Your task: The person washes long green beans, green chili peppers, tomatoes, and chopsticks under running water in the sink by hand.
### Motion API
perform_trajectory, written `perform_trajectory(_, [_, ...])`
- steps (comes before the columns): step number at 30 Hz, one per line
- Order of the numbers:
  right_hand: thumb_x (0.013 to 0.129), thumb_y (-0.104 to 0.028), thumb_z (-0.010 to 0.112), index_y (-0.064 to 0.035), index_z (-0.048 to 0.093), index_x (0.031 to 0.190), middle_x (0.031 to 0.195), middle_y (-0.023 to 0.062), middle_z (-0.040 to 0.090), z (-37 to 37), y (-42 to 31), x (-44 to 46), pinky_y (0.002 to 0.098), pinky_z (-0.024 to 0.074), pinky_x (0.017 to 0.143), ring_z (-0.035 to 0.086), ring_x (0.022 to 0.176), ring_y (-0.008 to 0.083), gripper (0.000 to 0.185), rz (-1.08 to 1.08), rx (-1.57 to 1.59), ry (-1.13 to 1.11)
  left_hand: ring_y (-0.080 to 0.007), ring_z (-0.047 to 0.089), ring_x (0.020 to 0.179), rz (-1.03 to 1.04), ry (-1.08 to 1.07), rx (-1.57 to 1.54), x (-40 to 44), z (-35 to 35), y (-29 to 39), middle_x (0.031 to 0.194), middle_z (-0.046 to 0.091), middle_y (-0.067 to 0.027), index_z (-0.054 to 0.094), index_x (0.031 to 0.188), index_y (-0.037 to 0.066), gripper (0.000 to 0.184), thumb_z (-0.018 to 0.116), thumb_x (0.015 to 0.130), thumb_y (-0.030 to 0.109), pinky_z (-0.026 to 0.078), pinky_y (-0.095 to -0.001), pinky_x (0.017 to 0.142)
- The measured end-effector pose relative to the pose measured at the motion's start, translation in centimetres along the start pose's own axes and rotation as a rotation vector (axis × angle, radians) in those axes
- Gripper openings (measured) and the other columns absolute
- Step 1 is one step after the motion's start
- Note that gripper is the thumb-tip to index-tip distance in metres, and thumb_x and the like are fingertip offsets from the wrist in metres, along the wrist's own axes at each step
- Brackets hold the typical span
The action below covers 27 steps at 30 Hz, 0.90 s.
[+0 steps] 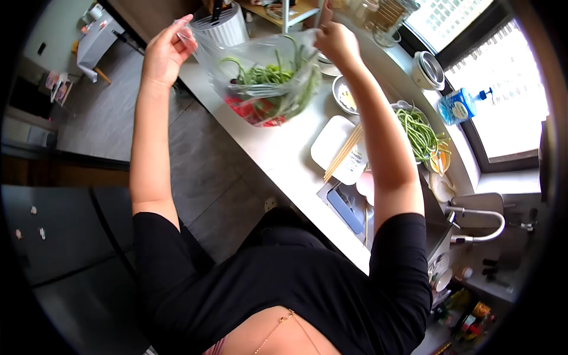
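A clear plastic bag (254, 97) with green long beans (266, 74) inside rests on the white counter, its top spread wide. Red printing or red contents show low in the bag. At the upper left, my left hand (165, 56) pinches one edge of the bag between thumb and fingers. On the opposite side, my right hand (338, 46) is closed around the other top edge, its fingertips partly hidden. Below my right forearm lies a white tray (328, 145) with wooden chopsticks (342, 155) across it. A small metal bowl (342, 97) with pale pieces stands beside that forearm.
More long beans (417, 133) fill a bowl by the sink, near an orange dish (441, 161). A phone (345, 210) lies at the counter's front. A blue soap bottle (457, 107) stands by the window, the faucet (494, 222) at right. A white ribbed holder (222, 26) stands behind the bag.
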State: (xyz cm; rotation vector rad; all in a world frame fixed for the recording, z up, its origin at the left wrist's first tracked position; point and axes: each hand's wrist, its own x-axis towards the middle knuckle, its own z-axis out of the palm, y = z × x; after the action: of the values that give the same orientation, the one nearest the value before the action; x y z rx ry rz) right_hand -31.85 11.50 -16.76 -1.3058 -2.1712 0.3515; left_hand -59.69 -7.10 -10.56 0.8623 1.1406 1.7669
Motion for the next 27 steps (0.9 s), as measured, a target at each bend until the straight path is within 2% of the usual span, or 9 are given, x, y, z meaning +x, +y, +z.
perform_trajectory(3, [0.077,-0.025,0.056,-0.0052,0.067,0.074,0.066,0.0099,0.065,4.9,-1.2,2.3,0.0382,0.0497,0.068,0.064,0.067,0.0265,0.023,0.025,0.028,-0.079,-0.0113,0.055,0.070,-0.084,-0.031,0.103,1.4,1.8,-1.4,0.076,0.057,-0.0024,0.057,0.109,-0.004,0.030,0.054,0.089,0.017,0.049,-0.0274,0.070])
perform_trajectory(8, [0.074,-0.014,0.055,-0.0021,0.067,0.085,0.085,0.0185,0.065,12.3,-2.1,-3.0,0.0422,0.0517,0.071,0.064,0.081,0.0340,0.020,0.210,0.047,-0.237,-0.0121,0.059,0.077,-0.265,-0.052,0.183,1.5,2.0,-9.2,0.081,0.058,-0.0030,0.057,0.107,-0.001,0.025,0.051,0.091,0.018,0.050,-0.0271,0.074])
perform_trajectory(11, [0.073,-0.015,0.061,0.0067,0.050,0.109,0.100,0.0264,0.059,14.7,-2.0,-7.0,0.0434,0.0472,0.083,0.058,0.093,0.0389,0.044,0.255,0.358,-0.185,-0.0138,0.059,0.084,-0.295,-0.151,0.355,0.7,3.3,-10.8,0.091,0.060,-0.0057,0.055,0.112,-0.001,0.031,0.050,0.092,0.021,0.048,-0.0276,0.078])
perform_trajectory(14, [0.073,-0.018,0.065,0.0068,0.034,0.125,0.129,0.0290,0.039,14.1,-1.1,-11.3,0.0424,0.0370,0.097,0.044,0.115,0.0399,0.066,0.097,0.359,0.033,-0.0200,0.058,0.093,-0.113,-0.291,1.041,0.8,2.3,-11.2,0.102,0.060,-0.0119,0.052,0.116,-0.003,0.039,0.051,0.091,0.026,0.045,-0.0321,0.084])
perform_trajectory(17, [0.079,-0.019,0.060,0.0002,0.042,0.120,0.128,0.0253,0.041,7.8,2.2,-19.4,0.0415,0.0358,0.098,0.043,0.117,0.0380,0.049,0.054,0.432,0.049,-0.0322,0.052,0.106,0.231,-0.325,1.808,-1.4,3.1,-10.0,0.114,0.056,-0.0187,0.051,0.118,-0.003,0.044,0.051,0.090,0.031,0.040,-0.0379,0.090])
perform_trajectory(20, [0.079,-0.015,0.058,-0.0027,0.056,0.103,0.111,0.0190,0.055,2.3,7.8,-31.4,0.0392,0.0411,0.091,0.051,0.106,0.0344,0.027,0.257,0.470,0.041,-0.0360,0.049,0.109,0.371,-0.292,1.719,-4.2,3.8,-11.1,0.120,0.052,-0.0201,0.052,0.116,-0.003,0.043,0.050,0.090,0.031,0.039,-0.0396,0.092])
perform_trajectory(21, [0.079,-0.014,0.057,-0.0025,0.058,0.098,0.099,0.0171,0.060,-1.2,8.4,-35.0,0.0378,0.0440,0.086,0.056,0.097,0.0332,0.022,0.496,0.563,0.013,-0.0351,0.049,0.110,0.375,-0.313,1.612,-5.3,4.4,-11.9,0.120,0.051,-0.0201,0.052,0.116,-0.003,0.042,0.050,0.090,0.030,0.038,-0.0392,0.092])
perform_trajectory(25, [0.081,-0.012,0.054,-0.0025,0.064,0.095,0.094,0.0158,0.064,-10.1,15.7,-49.6,0.0354,0.0488,0.077,0.062,0.088,0.0285,0.020,0.882,0.211,0.233,-0.0325,0.050,0.111,0.335,-0.711,1.301,-11.5,9.5,-16.8,0.120,0.052,-0.0193,0.055,0.111,-0.002,0.032,0.054,0.089,0.020,0.038,-0.0372,0.094])
perform_trajectory(27, [0.081,-0.013,0.054,-0.0042,0.064,0.095,0.094,0.0160,0.063,-16.0,20.3,-54.3,0.0364,0.0483,0.078,0.061,0.088,0.0296,0.019,0.907,-0.043,0.365,-0.0318,0.051,0.109,0.369,-0.857,1.228,-14.7,12.8,-19.0,0.119,0.053,-0.0177,0.056,0.112,-0.001,0.030,0.055,0.088,0.018,0.040,-0.0367,0.092])
